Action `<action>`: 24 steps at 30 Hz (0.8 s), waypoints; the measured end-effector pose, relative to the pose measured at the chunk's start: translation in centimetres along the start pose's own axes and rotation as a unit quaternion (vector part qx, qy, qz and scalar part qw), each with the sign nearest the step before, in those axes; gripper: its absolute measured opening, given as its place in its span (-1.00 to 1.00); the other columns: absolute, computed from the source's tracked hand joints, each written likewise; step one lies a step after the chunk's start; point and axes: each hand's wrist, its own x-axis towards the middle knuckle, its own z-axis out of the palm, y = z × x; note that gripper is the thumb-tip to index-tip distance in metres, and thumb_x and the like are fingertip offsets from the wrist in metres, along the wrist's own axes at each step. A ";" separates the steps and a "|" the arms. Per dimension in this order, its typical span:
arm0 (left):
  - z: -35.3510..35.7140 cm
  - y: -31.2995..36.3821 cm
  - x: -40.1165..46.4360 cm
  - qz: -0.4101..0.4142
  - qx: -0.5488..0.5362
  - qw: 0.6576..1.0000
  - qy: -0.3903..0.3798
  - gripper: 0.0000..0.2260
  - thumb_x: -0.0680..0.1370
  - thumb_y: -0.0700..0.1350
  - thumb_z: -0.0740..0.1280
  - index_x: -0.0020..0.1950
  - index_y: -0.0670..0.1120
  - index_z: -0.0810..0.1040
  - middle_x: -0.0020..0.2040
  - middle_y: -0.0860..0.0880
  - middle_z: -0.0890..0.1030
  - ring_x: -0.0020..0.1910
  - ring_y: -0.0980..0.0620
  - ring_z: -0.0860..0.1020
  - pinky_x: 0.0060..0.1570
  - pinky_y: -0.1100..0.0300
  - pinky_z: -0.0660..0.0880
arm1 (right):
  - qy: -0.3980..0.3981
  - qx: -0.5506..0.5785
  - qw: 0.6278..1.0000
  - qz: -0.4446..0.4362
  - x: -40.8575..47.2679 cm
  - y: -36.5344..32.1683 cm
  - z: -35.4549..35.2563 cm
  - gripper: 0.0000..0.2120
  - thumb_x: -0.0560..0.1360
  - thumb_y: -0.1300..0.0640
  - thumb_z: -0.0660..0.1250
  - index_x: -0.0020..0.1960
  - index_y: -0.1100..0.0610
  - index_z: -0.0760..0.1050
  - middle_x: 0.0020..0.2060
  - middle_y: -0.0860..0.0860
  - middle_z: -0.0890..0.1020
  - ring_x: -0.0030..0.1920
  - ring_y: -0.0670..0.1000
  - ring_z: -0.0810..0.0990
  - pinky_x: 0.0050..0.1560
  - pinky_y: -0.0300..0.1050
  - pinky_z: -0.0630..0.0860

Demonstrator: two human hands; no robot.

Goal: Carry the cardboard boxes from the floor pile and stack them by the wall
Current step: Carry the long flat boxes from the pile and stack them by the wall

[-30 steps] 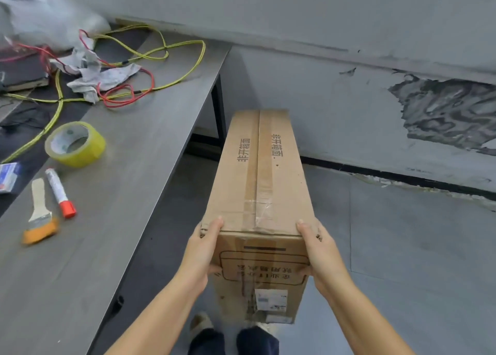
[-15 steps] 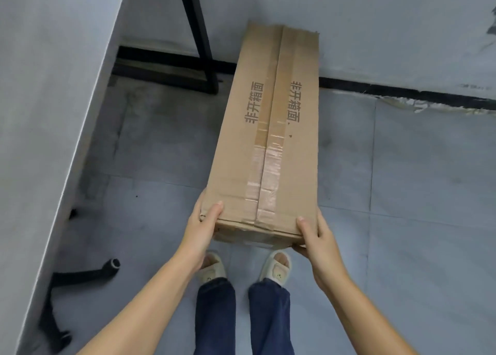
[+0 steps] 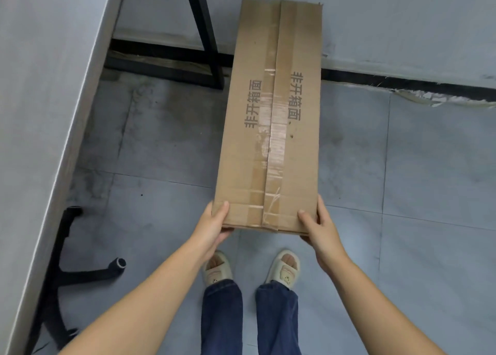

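Above grey floor tiles point(image 3: 416, 167), both hands' fingers point(image 3: 304, 216) grip the cardboard box point(image 3: 271, 129) near end.

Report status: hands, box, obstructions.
Left hand and right hand grip near corners of long brown taped cardboard box. Far end at grey wall. Black metal table leg just left of box.

Soft, even, dim-grey light; faint shadows; wide-angle bending at edges.
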 end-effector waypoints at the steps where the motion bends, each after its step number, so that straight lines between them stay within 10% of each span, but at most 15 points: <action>1: 0.4 0.3 0.9 0.011 -0.009 1.000 0.008 -0.68 0.65 -0.10 0.15 0.40 -0.07 0.32 0.30 -0.08 0.50 0.18 0.01 0.50 0.27 0.01 0.40 | 0.001 -0.008 1.000 -0.007 0.9 -0.4 0.0 -0.51 0.60 0.21 0.19 0.47 -0.10 0.24 0.26 -0.14 0.54 0.03 -0.29 0.55 -0.01 -0.26 0.47; 12: 1.3 0.3 5.9 0.066 0.034 0.994 0.075 -0.59 0.64 -0.31 0.07 0.46 -0.01 0.28 0.25 0.01 0.47 0.19 0.06 0.44 0.15 0.18 0.38 | 0.020 -0.071 0.997 -0.034 6.1 0.6 1.4 -0.37 0.58 0.30 0.17 0.54 -0.07 0.06 0.48 -0.08 0.24 0.43 -0.02 0.31 0.45 -0.01 0.25; 24: -0.3 6.6 -10.4 0.147 0.156 0.975 0.062 -0.65 0.64 -0.19 0.15 0.44 -0.09 0.30 0.18 -0.06 0.47 0.23 0.00 0.48 0.15 0.11 0.46 | -0.015 -0.138 0.988 -0.071 -9.6 -7.2 -3.7 -0.58 0.58 0.10 0.25 0.39 -0.15 0.28 0.17 -0.15 0.54 0.22 -0.12 0.50 0.33 0.08 0.41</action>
